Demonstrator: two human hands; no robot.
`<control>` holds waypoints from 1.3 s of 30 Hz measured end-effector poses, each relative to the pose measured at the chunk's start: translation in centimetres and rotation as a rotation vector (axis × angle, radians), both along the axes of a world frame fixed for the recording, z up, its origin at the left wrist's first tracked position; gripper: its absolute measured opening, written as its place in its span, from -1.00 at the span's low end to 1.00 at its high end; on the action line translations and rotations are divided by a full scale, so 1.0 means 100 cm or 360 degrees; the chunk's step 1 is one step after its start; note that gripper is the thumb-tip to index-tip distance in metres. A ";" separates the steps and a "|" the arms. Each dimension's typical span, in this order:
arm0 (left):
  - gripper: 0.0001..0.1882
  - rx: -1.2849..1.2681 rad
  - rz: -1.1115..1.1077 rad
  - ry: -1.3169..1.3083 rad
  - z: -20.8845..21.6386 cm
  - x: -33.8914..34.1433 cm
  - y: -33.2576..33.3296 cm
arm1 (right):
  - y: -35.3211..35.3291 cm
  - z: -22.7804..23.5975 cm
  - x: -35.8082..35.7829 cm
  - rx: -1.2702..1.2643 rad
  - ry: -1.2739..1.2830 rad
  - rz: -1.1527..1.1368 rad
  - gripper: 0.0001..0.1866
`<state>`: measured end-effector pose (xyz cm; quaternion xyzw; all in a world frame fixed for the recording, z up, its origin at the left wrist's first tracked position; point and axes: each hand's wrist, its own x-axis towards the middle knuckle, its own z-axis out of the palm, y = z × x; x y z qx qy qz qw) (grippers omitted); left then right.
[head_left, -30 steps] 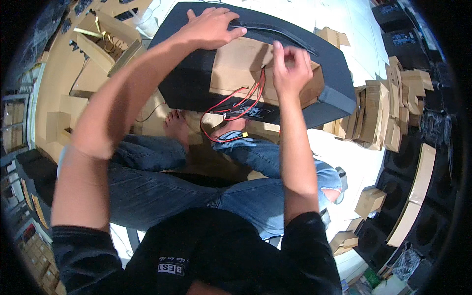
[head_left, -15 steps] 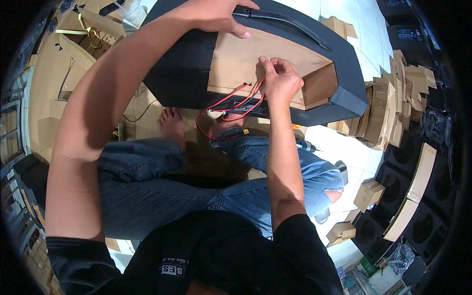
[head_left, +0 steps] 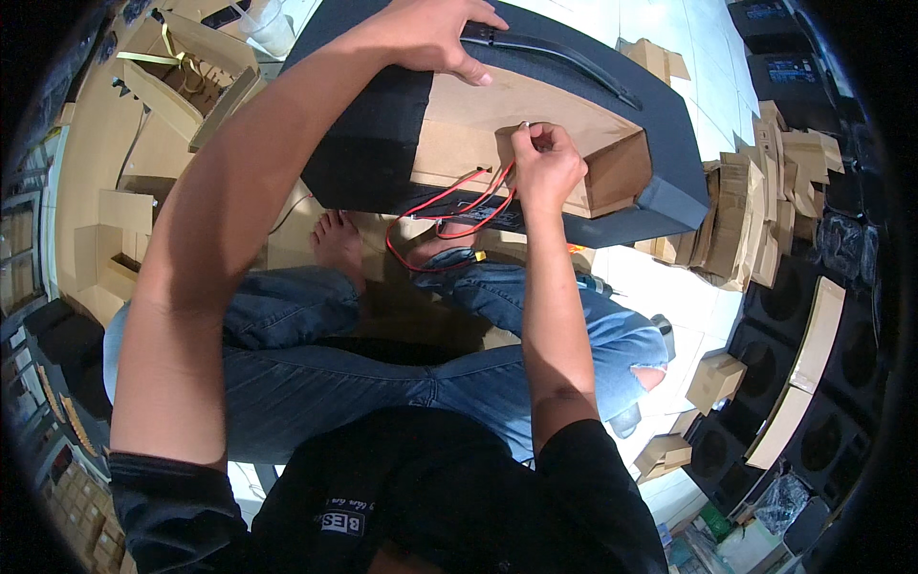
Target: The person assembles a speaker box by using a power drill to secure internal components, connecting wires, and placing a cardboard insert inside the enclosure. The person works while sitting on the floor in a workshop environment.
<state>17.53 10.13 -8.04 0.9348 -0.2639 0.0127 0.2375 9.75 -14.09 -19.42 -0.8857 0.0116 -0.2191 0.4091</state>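
A black speaker cabinet [head_left: 359, 143] lies tilted in front of me, its bare wooden recess [head_left: 469, 105] facing up. My left hand [head_left: 443, 36] rests on its upper edge, thumb and fingers spread around the near end of a black strap handle [head_left: 564, 59]. Over the recess, my right hand [head_left: 549, 165] is closed in a pinch. Red wires [head_left: 421, 205] come out of a small hole in the wood; one runs up to the pinching fingers, where a small pale tip shows. The other wires loop down over the cabinet's near edge, beside a small yellow connector [head_left: 480, 256].
My bare feet [head_left: 337, 239] and jeans are close below the cabinet. An open cardboard box [head_left: 182, 81] stands at left, with a plastic cup [head_left: 271, 33] near it. Folded cardboard [head_left: 732, 220] is stacked at right, before several black speakers [head_left: 755, 373]. A drill-like tool [head_left: 595, 285] lies by my knee.
The cabinet and my left arm have shifted slightly to the right in view. My right hand keeps its pinch over the recess, slightly turned.
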 end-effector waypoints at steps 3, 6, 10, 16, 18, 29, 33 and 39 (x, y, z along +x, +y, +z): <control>-0.11 0.0008 0.0007 0.0018 0.005 -0.001 -0.001 | 0.001 -0.004 0.001 -0.0017 -0.0026 -0.0044 -0.87; -0.10 -0.0052 -0.0007 0.0019 0.001 0.000 0.000 | 0.010 -0.009 -0.001 -0.0123 -0.0119 -0.0142 -0.87; -0.09 -0.0071 -0.0005 0.0006 0.000 0.002 0.000 | 0.019 -0.010 0.001 -0.0114 -0.0109 -0.0245 -0.86; -0.09 -0.0070 -0.0015 -0.0035 -0.004 0.004 0.001 | 0.014 0.005 -0.015 0.0022 0.0071 -0.0248 -0.84; -0.10 -0.0106 -0.0023 0.0007 -0.003 0.004 0.002 | 0.009 0.012 -0.023 0.0026 0.0092 -0.0233 -0.83; -0.12 -0.0147 -0.0014 -0.0020 -0.001 0.003 0.000 | 0.005 0.006 -0.010 -0.0196 0.0091 -0.0050 -0.74; -0.12 -0.0185 -0.0013 -0.0007 -0.001 0.003 0.000 | 0.005 0.004 -0.006 -0.0197 0.0085 -0.0054 -0.80; -0.13 -0.0153 0.0009 0.0027 -0.001 0.004 0.000 | 0.007 0.000 -0.004 -0.0338 -0.0091 -0.0052 -0.80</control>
